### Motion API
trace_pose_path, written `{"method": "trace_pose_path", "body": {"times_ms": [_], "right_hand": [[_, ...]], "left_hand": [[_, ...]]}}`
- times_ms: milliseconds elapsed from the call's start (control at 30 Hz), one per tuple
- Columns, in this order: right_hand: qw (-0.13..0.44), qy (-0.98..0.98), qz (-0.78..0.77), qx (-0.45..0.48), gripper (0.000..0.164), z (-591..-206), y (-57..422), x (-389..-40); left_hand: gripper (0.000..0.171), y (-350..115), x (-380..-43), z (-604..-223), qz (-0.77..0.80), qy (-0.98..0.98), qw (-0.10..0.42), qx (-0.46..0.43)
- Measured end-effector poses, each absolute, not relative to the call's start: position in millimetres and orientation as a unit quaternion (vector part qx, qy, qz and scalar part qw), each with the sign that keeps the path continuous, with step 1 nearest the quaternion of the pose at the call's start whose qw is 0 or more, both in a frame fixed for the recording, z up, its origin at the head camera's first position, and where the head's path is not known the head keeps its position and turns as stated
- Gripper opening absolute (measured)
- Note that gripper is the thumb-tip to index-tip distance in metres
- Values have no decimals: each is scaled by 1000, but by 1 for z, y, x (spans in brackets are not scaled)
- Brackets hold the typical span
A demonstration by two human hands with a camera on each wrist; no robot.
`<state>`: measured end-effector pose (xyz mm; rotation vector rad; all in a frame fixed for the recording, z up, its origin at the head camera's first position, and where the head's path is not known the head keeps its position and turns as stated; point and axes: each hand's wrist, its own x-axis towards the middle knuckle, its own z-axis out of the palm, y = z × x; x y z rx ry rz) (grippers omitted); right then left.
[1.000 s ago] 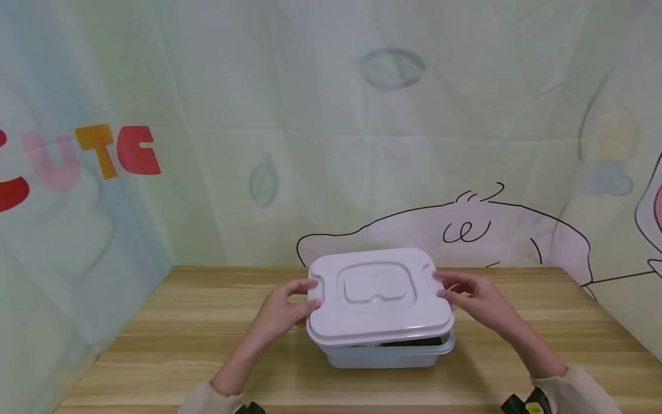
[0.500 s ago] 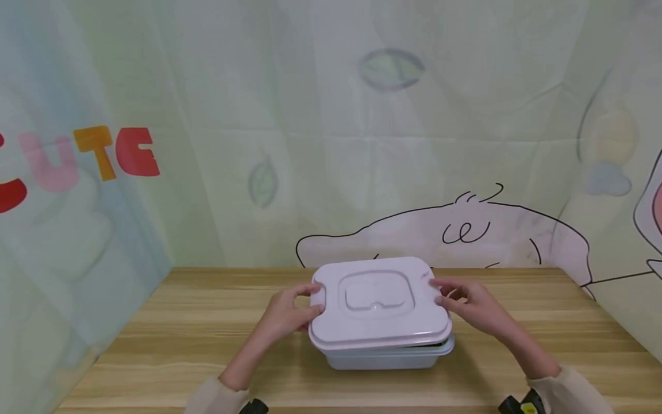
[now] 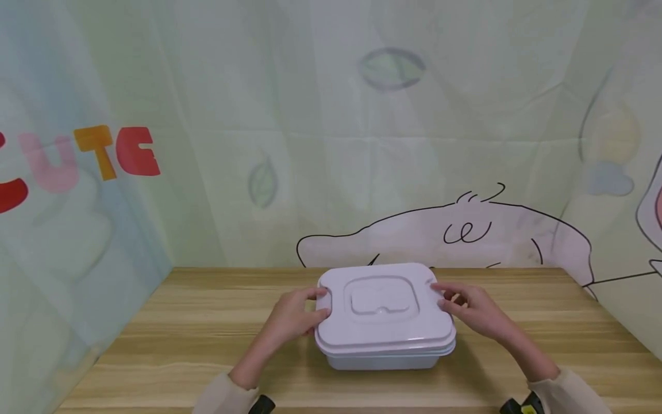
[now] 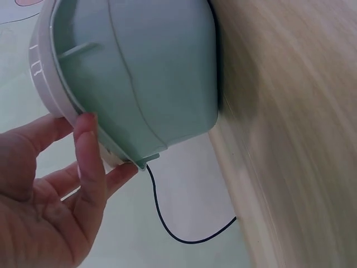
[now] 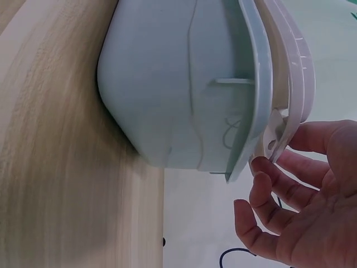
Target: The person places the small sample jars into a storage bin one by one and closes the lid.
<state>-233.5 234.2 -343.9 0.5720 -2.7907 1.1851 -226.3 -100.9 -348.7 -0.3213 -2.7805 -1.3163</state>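
A white rectangular lid [image 3: 384, 334] with a raised centre panel lies over a pale blue-green plastic box [image 3: 383, 363] on the wooden table. My left hand [image 3: 292, 314] grips the lid's left edge, thumb on top. In the left wrist view that lid side sits right at the box rim [image 4: 120, 153], with fingers beneath. On the opposite edge, my right hand [image 3: 474, 309] pinches the lid between thumb and fingers. The right wrist view shows a narrow gap between lid [image 5: 298, 67] and box [image 5: 162, 84] there. The box's contents are hidden.
The wooden table [image 3: 217, 333] extends to both sides of the box. Behind it hangs a pale green printed cloth [image 3: 320, 144] with cartoon drawings and coloured letters. Dark wrist straps show at the bottom of the head view.
Both hands have lowered the lid onto the box, and the opening at its front right has closed to a thin line. The dark green contents seen earlier are now covered.
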Motion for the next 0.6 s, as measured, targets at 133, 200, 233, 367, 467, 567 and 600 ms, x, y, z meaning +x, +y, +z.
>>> {"method": "trace_pose_path", "body": {"times_ms": [133,200,233,367,467,567,600], "right_hand": [[26,-906,381,181,36,-347,236,-234],[25,-907,381,181,36,-349,236,-235],[25,-907,381,180,36,-349,236,-235],[29,-906,381,182,34,-351,235,-236],[28,-904,384,187,33,-352,235,-236],[22,-901,390,190,33,-355,235,-236],[19,-900,391,189,33,-355,235,-237]], "left_hand": [[38,-98,-227,-350,-405,-907,30,-109],[38,-98,-227,-350,-396,-911,35,-113],[38,-98,-227,-350,-393,-912,36,-115],[38,-97,-227,-349,-384,-914,40,-125],[37,-97,-227,-349,-378,-916,41,-128],[37,-97,-227,-349,-367,-921,43,-127],[37,-97,-227,-349,-363,-922,44,-126]]}}
